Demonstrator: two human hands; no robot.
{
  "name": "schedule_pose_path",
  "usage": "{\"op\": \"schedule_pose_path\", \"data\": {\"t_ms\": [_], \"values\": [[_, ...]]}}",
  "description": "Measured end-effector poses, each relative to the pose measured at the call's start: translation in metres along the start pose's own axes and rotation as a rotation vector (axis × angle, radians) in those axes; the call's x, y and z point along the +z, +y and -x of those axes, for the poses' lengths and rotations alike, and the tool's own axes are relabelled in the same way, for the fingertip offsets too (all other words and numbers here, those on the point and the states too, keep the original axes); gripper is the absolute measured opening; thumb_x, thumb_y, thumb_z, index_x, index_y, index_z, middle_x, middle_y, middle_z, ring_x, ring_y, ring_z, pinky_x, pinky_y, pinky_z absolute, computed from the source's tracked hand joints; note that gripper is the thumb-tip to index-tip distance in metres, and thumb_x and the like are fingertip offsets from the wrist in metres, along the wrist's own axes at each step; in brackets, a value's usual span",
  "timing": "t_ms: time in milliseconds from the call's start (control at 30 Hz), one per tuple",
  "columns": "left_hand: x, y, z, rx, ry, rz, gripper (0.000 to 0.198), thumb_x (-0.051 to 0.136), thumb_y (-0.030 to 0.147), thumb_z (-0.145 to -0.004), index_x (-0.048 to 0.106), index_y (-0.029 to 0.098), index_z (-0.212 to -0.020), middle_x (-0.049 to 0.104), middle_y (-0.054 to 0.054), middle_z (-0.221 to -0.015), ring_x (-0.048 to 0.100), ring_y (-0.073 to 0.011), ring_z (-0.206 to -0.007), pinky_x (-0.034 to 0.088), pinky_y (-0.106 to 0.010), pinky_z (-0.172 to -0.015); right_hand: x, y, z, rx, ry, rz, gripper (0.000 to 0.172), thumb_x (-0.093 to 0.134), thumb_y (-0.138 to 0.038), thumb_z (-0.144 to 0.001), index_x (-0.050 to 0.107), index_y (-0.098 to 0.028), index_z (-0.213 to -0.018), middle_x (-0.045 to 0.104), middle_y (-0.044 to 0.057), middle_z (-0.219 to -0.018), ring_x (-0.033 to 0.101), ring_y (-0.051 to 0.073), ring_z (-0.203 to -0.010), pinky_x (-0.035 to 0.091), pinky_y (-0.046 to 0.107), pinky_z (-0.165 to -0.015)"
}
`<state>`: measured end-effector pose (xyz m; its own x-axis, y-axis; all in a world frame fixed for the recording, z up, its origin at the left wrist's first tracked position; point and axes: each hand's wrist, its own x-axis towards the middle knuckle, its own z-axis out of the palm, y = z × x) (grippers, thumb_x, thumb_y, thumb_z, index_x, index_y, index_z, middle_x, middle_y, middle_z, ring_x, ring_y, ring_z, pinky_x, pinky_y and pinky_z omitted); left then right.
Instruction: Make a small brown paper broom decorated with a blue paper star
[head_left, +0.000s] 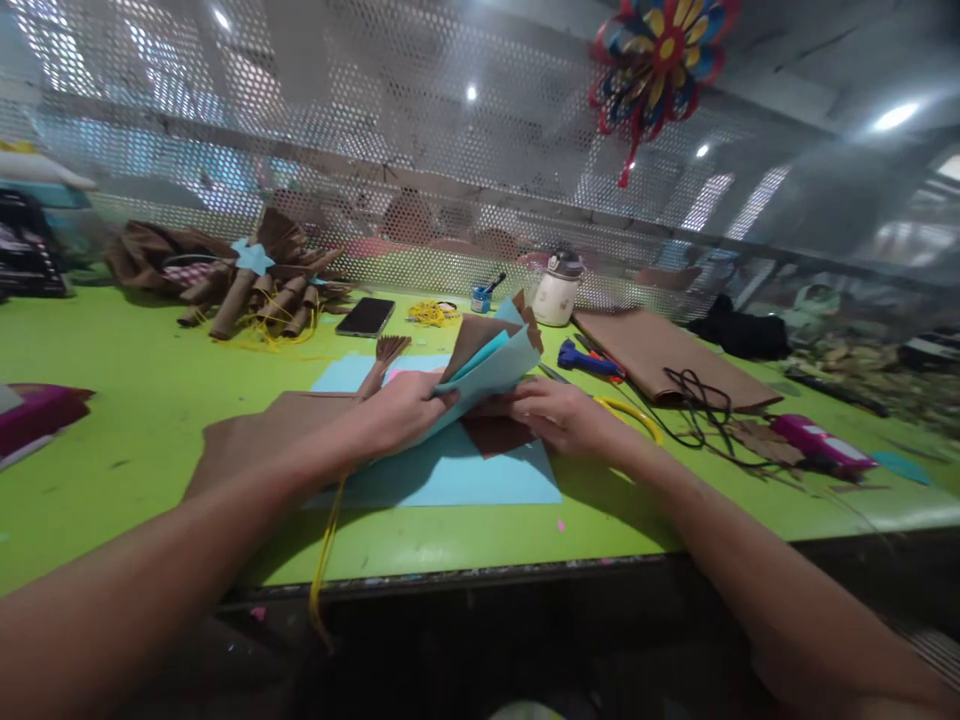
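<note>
My left hand is closed on a bundle of light blue and brown paper sheets, lifting their far ends off the green table. My right hand rests palm down next to the bundle, fingers curled on the papers' lower edge. Under both hands lies a flat light blue sheet with a dark brown piece on it. A larger brown sheet lies to the left under my left forearm.
Rolled brown paper tubes lie at the back left, beside a black phone. A white jar, a blue glue gun, brown card, black cord and a pink box sit to the right. A perforated metal screen backs the table.
</note>
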<state>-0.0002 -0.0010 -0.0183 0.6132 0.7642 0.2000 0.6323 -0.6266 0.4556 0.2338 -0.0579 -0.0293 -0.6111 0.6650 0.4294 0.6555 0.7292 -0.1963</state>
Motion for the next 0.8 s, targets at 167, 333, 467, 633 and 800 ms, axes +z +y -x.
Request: {"op": "schedule_pose_path", "data": {"t_ms": [167,333,467,633,800], "values": [[-0.003,0.003,0.003,-0.032,-0.003,-0.018,0.041,0.037,0.041,-0.081,0.064,0.016,-0.099,0.066,-0.006,-0.084,0.057,-0.0237,-0.076,0.043,-0.029,-0.067,-0.035,0.006,0.012,0.233,0.522,0.123,0.022,0.047,-0.023,-0.085,0.063,-0.02,-0.1,0.065,0.005,-0.088,0.059,0.018,-0.078,0.047,0.032,-0.072],[-0.003,0.002,0.003,-0.037,-0.022,0.002,0.041,0.036,0.042,-0.082,0.065,0.017,-0.096,0.066,-0.005,-0.083,0.057,-0.0232,-0.074,0.042,-0.03,-0.067,-0.032,0.003,0.017,0.199,0.433,0.494,0.04,0.041,-0.013,-0.084,0.052,-0.021,-0.122,0.061,0.008,-0.084,0.053,0.021,-0.074,0.043,0.035,-0.068],[-0.002,0.001,0.002,0.018,0.003,0.006,0.041,0.037,0.04,-0.082,0.062,0.017,-0.104,0.065,-0.007,-0.095,0.056,-0.0237,-0.084,0.042,-0.031,-0.074,-0.008,-0.012,0.012,0.003,-0.005,0.613,0.029,0.04,-0.01,-0.084,0.067,-0.017,-0.093,0.059,0.011,-0.084,0.047,0.023,-0.079,0.039,0.037,-0.067],[-0.003,0.005,0.003,0.019,-0.012,-0.015,0.042,0.036,0.039,-0.082,0.062,0.015,-0.103,0.066,-0.007,-0.091,0.056,-0.0222,-0.081,0.042,-0.029,-0.072,0.003,-0.027,0.005,-0.028,-0.122,0.538,0.028,0.051,-0.034,-0.084,0.064,-0.014,-0.098,0.059,0.011,-0.101,0.045,0.026,-0.091,0.037,0.041,-0.077],[-0.002,0.001,0.0,-0.035,-0.029,0.002,0.043,0.037,0.043,-0.081,0.065,0.014,-0.094,0.066,-0.006,-0.082,0.057,-0.0211,-0.073,0.042,-0.027,-0.065,0.009,-0.024,-0.002,-0.078,-0.228,0.51,0.033,0.05,-0.042,-0.084,0.066,-0.013,-0.089,0.055,0.011,-0.115,0.042,0.026,-0.099,0.037,0.04,-0.08]]}}
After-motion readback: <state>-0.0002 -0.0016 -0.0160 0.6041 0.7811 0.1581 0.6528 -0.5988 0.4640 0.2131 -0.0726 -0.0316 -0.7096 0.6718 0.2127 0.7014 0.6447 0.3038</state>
